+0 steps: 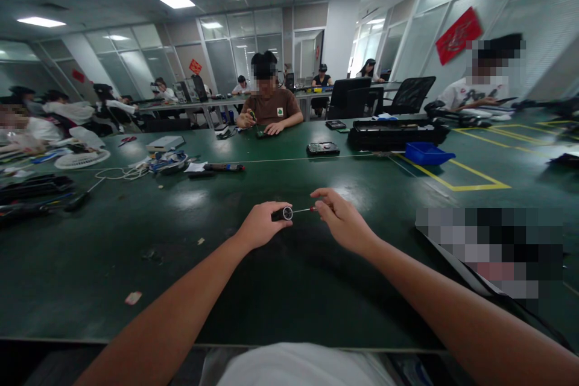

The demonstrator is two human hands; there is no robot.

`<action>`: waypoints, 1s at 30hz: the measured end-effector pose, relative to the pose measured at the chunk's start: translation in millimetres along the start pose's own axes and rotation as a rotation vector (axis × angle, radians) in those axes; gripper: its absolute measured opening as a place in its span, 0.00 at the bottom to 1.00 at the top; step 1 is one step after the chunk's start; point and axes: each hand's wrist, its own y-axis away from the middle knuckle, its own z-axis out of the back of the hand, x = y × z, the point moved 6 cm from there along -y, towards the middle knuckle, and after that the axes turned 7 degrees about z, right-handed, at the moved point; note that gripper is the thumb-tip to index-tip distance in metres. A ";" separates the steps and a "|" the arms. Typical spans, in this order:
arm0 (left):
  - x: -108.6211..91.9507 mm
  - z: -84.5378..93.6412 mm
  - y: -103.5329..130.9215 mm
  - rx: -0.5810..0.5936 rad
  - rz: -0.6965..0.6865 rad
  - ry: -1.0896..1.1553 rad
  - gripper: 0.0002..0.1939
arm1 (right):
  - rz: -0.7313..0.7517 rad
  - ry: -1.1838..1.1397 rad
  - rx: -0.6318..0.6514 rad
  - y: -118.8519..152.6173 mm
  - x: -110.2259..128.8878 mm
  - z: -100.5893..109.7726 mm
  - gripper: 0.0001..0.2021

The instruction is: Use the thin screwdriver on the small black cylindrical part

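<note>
Over the middle of the green table, my left hand (265,224) is closed round a small black cylindrical part (286,213) with a pale ring on its end. A thin screwdriver (304,210) with a metal shaft and a red end reaches from that part towards the right. Its red end lies between the thumb and fingers of my right hand (341,221), which hide the rest of it. The screwdriver's tip is at the ringed end; whether it is inside cannot be made out.
Across the green table (253,187), a person in a brown shirt works. Beyond my hands lie a hard drive (322,149), a blue tray (428,154), a long black housing (395,134) and a dark tool (224,167). Cables and a white fan grille (82,158) are at the left.
</note>
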 end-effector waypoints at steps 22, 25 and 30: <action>-4.8 -1.2 -2.2 -0.035 -0.057 -0.141 0.18 | -0.117 -0.502 -0.287 -3.2 -34.4 -6.8 0.11; -3.6 -2.5 -2.6 -0.023 -0.083 -0.148 0.19 | -0.068 -0.381 -0.256 -2.5 -25.4 -3.9 0.10; -0.8 -6.2 -3.2 -0.007 -0.118 -0.163 0.20 | -0.031 -0.196 -0.164 -1.5 -15.2 -4.2 0.09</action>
